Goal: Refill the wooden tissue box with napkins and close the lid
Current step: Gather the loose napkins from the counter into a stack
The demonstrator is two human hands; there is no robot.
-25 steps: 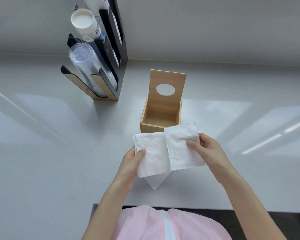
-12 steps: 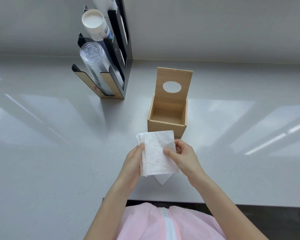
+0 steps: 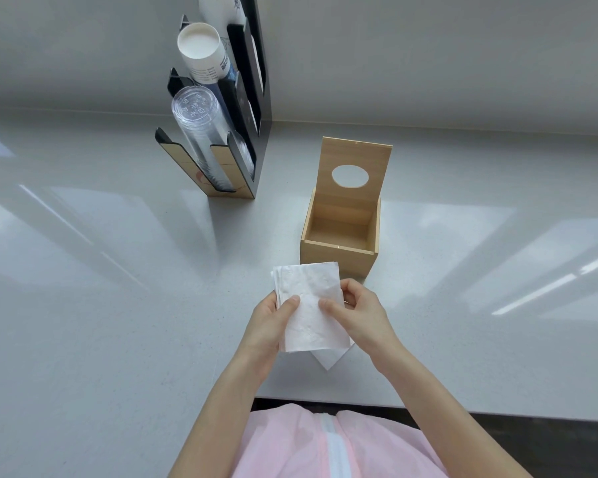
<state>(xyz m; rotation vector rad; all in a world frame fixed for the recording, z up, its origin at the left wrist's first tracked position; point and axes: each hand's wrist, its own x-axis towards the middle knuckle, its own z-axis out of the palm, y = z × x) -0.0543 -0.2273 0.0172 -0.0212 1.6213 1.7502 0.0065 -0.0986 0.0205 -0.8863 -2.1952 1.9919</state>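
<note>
A small stack of white napkins is held just above the counter, close in front of the wooden tissue box. My left hand grips the stack's left edge with the thumb on top. My right hand pinches the right edge, thumb on the top sheet. The box stands with nothing visible inside, and its lid, with an oval hole, is tipped up at the back. One napkin corner pokes out below the stack.
A black and wood cup dispenser stands at the back left, holding clear plastic cups and white paper cups. The grey counter ends at a front edge near my body. A wall runs behind.
One second ago the napkins were spread side by side between my hands. They have been brought together into one stack, and my hands have moved closer to each other.
</note>
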